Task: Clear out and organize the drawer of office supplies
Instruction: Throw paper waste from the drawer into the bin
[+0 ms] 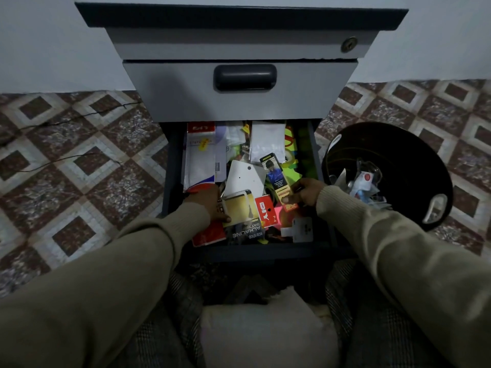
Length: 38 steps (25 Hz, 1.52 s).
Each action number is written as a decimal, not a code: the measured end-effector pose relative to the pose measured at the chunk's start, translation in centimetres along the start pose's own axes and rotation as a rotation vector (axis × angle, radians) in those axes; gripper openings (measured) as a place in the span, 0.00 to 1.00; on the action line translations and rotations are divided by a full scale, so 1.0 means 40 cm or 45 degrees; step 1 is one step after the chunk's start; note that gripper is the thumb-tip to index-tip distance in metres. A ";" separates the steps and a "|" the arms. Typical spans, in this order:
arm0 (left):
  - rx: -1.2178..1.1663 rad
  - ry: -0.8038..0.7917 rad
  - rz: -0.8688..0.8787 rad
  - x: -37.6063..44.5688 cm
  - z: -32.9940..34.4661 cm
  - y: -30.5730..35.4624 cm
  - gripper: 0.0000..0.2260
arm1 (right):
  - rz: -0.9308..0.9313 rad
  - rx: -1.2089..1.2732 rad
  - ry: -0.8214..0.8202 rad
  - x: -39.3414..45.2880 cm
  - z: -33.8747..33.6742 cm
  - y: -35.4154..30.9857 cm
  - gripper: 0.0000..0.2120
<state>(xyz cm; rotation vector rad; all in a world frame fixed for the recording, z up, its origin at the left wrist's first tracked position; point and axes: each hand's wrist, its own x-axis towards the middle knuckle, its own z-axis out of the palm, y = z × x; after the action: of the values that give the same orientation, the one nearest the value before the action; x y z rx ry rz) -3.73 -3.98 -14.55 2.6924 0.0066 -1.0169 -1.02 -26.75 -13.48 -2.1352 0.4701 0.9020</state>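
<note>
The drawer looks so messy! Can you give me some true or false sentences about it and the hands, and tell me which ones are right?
1. The lower drawer is pulled open. True.
2. The right hand holds a long narrow card. True.
3. The black bin stands on the person's left. False: it stands on the right, beside the drawer.
4. The bin has nothing in it. False: wrappers lie inside.
5. The left hand rests on a yellow packet. True.

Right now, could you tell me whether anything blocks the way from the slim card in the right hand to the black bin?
Nothing visible does: the right hand holds the slim card above the clutter, and the black bin stands open just past the drawer's right wall.
</note>
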 end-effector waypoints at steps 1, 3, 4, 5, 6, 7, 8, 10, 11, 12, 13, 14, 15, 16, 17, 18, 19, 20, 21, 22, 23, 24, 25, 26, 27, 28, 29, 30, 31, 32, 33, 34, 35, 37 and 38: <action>-0.033 -0.038 -0.026 0.002 0.007 0.001 0.38 | 0.008 0.022 -0.006 0.000 -0.001 -0.001 0.26; -0.044 -0.056 -0.051 0.005 0.014 0.000 0.38 | 0.010 0.042 -0.013 0.003 -0.003 -0.001 0.26; -0.032 -0.028 -0.046 0.007 0.012 -0.002 0.37 | 0.009 0.041 -0.013 0.003 -0.003 -0.001 0.27; -0.002 0.010 -0.041 0.008 0.010 -0.004 0.36 | 0.011 0.043 -0.009 0.003 -0.004 -0.002 0.27; 0.043 0.051 -0.035 0.009 0.009 -0.006 0.36 | 0.011 0.044 -0.006 0.002 -0.005 -0.003 0.26; 0.087 0.079 -0.030 0.013 0.009 -0.009 0.36 | 0.008 0.043 -0.006 0.004 -0.005 -0.003 0.26; 0.113 0.081 -0.027 0.017 0.009 -0.009 0.36 | 0.003 0.039 -0.009 0.004 -0.007 -0.002 0.26; 0.100 0.044 -0.030 0.024 0.014 -0.005 0.35 | -0.006 0.026 -0.009 0.003 -0.009 -0.003 0.26; 0.084 0.026 -0.035 0.026 0.017 -0.003 0.35 | -0.006 0.025 -0.012 0.004 -0.009 -0.004 0.26; 0.064 0.011 -0.044 0.028 0.017 -0.002 0.35 | -0.004 0.029 -0.013 0.003 -0.009 -0.004 0.27; 0.044 -0.003 -0.053 0.031 0.016 -0.002 0.36 | -0.003 0.037 -0.012 0.004 -0.009 -0.004 0.27; 0.045 -0.019 -0.070 0.032 0.012 0.000 0.35 | -0.002 0.047 -0.013 0.002 -0.009 -0.004 0.26; 0.070 -0.035 -0.091 0.032 0.008 0.000 0.34 | 0.003 0.065 -0.014 0.003 -0.010 -0.003 0.26; 0.112 -0.050 -0.113 0.030 0.004 0.000 0.32 | 0.005 0.082 -0.017 0.001 -0.012 -0.002 0.26; 0.121 -0.071 -0.126 0.028 -0.002 0.000 0.30 | 0.009 0.097 -0.021 0.000 -0.015 -0.001 0.25; 0.065 -0.096 -0.129 0.027 -0.009 -0.002 0.28 | 0.012 0.111 -0.029 -0.004 -0.017 0.000 0.25; -0.025 -0.122 -0.121 0.025 -0.017 -0.003 0.27 | 0.015 0.126 -0.038 -0.008 -0.020 -0.002 0.25; -0.112 -0.137 -0.106 0.022 -0.026 -0.006 0.27 | 0.018 0.149 -0.045 -0.015 -0.023 -0.004 0.25; -0.166 -0.138 -0.087 0.017 -0.036 -0.004 0.27 | 0.019 0.179 -0.047 -0.024 -0.029 -0.004 0.25; -0.175 -0.112 -0.067 0.011 -0.047 -0.001 0.27 | 0.016 0.211 -0.048 -0.033 -0.038 -0.004 0.25; -0.158 -0.065 -0.045 0.002 -0.058 0.002 0.27 | 0.013 0.244 -0.041 -0.040 -0.047 -0.003 0.24; -0.153 0.008 -0.026 -0.008 -0.071 0.011 0.27 | 0.006 0.279 -0.030 -0.050 -0.060 -0.001 0.23; -0.177 0.085 -0.017 -0.017 -0.084 0.021 0.27 | -0.001 0.321 -0.018 -0.060 -0.076 0.002 0.21; -0.221 0.157 -0.010 -0.022 -0.097 0.033 0.26 | -0.011 0.360 -0.015 -0.069 -0.093 0.007 0.19; -0.268 0.222 0.004 -0.025 -0.110 0.050 0.25 | -0.023 0.393 -0.013 -0.080 -0.112 0.015 0.14; -0.308 0.281 0.030 -0.028 -0.126 0.077 0.22 | -0.037 0.421 -0.008 -0.092 -0.136 0.027 0.10; -0.341 0.328 0.064 -0.031 -0.140 0.108 0.20 | -0.043 0.442 0.004 -0.103 -0.160 0.041 0.08; -0.368 0.364 0.105 -0.035 -0.154 0.147 0.19 | -0.042 0.456 0.021 -0.113 -0.189 0.060 0.08; -0.407 0.395 0.151 -0.038 -0.166 0.191 0.18 | -0.031 0.463 0.047 -0.123 -0.219 0.084 0.08; -0.447 0.417 0.196 -0.039 -0.175 0.237 0.20 | -0.012 0.462 0.070 -0.134 -0.248 0.109 0.09; -0.466 0.433 0.241 -0.040 -0.181 0.285 0.20 | 0.004 0.467 0.091 -0.146 -0.277 0.134 0.09; -0.469 0.448 0.283 -0.042 -0.183 0.332 0.21 | 0.017 0.481 0.118 -0.156 -0.303 0.161 0.10; -0.492 0.461 0.327 -0.038 -0.181 0.378 0.21 | 0.026 0.497 0.153 -0.165 -0.327 0.186 0.09; -0.542 0.438 0.397 -0.027 -0.171 0.459 0.20 | 0.042 0.533 0.241 -0.174 -0.364 0.227 0.07; -0.545 0.398 0.419 -0.021 -0.163 0.497 0.20 | 0.054 0.564 0.280 -0.180 -0.380 0.241 0.06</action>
<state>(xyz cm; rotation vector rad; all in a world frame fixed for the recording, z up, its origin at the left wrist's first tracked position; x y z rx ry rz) 1.78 -21.50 -4.50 2.3251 -0.1382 -0.4325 -4.64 -44.28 -6.04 -1.8239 0.7525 0.5243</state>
